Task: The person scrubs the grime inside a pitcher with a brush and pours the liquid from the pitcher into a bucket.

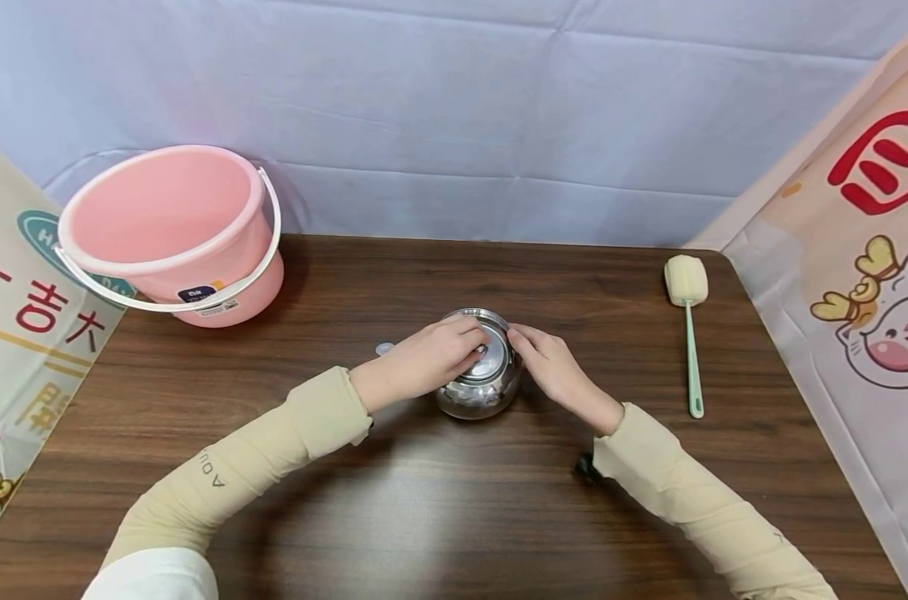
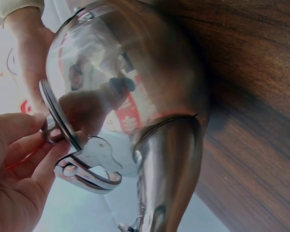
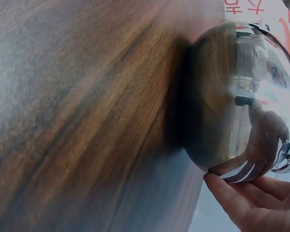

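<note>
1. We find the steel teapot centred on the table.
2. Left hand pinches its lid knob; right hand, fingers extended, touches its two-o'clock side.
3. Left sleeve reads "AQU".

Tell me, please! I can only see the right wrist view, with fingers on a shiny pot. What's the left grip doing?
Observer: The left grip is pinching the knob on the lid.
Operator: Ooh! Does the pot have a spout? I can't see one.
Observer: Yes, a metal one, sticking out toward the person's left.
Operator: And is there anything over on the person's right?
Observer: A sponge brush with a pale green handle, lying on the table.
</note>
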`<action>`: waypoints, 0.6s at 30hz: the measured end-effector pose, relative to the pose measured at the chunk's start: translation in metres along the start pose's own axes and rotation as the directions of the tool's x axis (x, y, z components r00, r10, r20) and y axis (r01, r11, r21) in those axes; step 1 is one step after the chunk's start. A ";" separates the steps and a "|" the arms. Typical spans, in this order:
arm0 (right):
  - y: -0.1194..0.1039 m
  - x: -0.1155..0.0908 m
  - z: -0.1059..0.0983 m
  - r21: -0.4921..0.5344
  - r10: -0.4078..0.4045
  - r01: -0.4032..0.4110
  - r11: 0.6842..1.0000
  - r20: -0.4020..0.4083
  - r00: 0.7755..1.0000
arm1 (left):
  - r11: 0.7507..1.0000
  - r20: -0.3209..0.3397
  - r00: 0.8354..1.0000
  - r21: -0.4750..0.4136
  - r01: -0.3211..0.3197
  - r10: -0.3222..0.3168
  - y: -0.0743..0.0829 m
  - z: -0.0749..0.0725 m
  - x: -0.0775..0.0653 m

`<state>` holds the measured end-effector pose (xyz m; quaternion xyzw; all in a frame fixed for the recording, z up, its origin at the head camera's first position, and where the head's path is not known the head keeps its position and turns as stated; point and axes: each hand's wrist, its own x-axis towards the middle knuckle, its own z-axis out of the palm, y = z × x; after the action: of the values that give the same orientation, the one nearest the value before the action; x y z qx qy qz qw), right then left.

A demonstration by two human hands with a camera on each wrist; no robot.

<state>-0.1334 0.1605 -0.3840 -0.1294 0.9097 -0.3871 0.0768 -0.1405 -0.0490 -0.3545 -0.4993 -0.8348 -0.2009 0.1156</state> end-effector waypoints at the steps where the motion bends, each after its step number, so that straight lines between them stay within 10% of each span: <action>1: 0.000 0.000 0.000 0.000 -0.001 0.001 1.000 0.000 1.000 | 1.000 -0.002 1.000 -0.003 0.000 0.000 0.000 -0.001 0.000; 18: 0.001 0.000 0.001 0.008 -0.016 0.016 1.000 -0.020 1.000 | 1.000 -0.012 1.000 0.006 -0.017 0.017 0.004 -0.009 0.004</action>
<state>-0.1334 0.1610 -0.3855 -0.1326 0.9078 -0.3926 0.0650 -0.1388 -0.0487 -0.3440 -0.5049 -0.8304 -0.2005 0.1240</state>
